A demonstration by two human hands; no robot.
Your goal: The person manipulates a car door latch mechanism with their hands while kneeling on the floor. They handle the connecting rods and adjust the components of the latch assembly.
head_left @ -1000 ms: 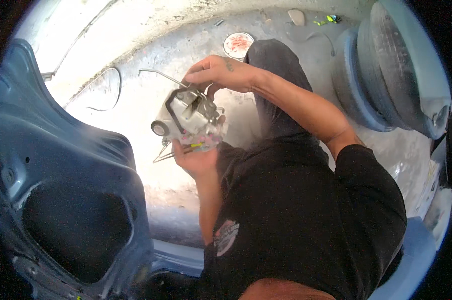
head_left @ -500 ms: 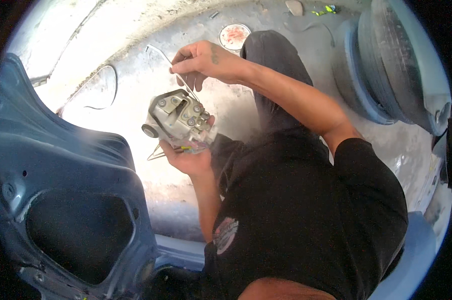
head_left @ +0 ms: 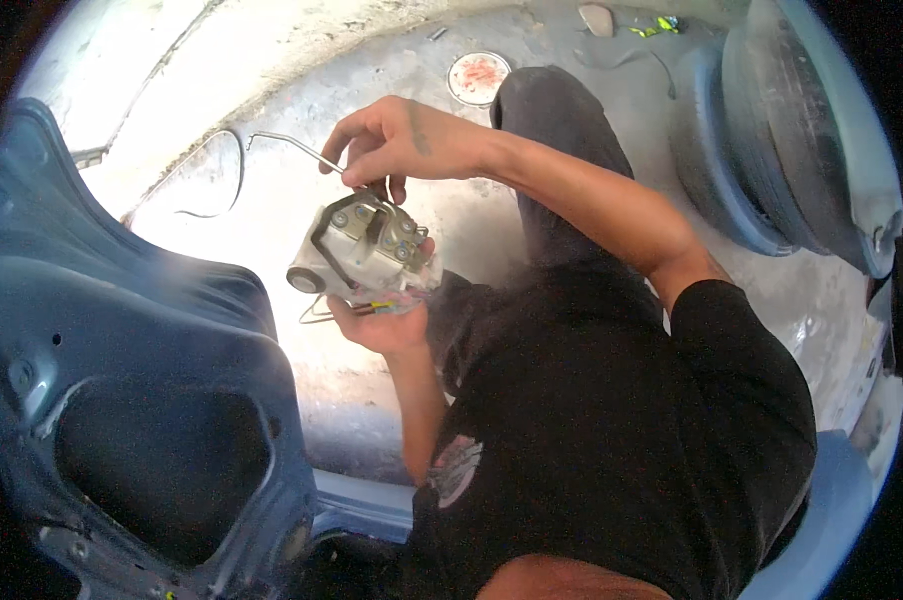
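Observation:
My left hand holds a car door latch from below, palm up, thumb at its near side. The latch has a tan metal plate with bolts, a dark curved seal and a pale housing with a round dark end. Thin rods or cables poke out on its left, beside small bits of coloured wiring near my palm. Above the latch, my right hand pinches a thin metal rod with a bent tip pointing left. The rod's lower end is hidden behind my fingers and the latch.
A blue car door shell with a large opening stands at left. Stacked wheel-like round parts are at right. On the pale floor lie a round lid with red smears, a thin curved cable and a stone-like piece.
The rod has swung down to the left and lies flatter. My right hand has lowered toward the latch, and the latch has tilted slightly in my left hand.

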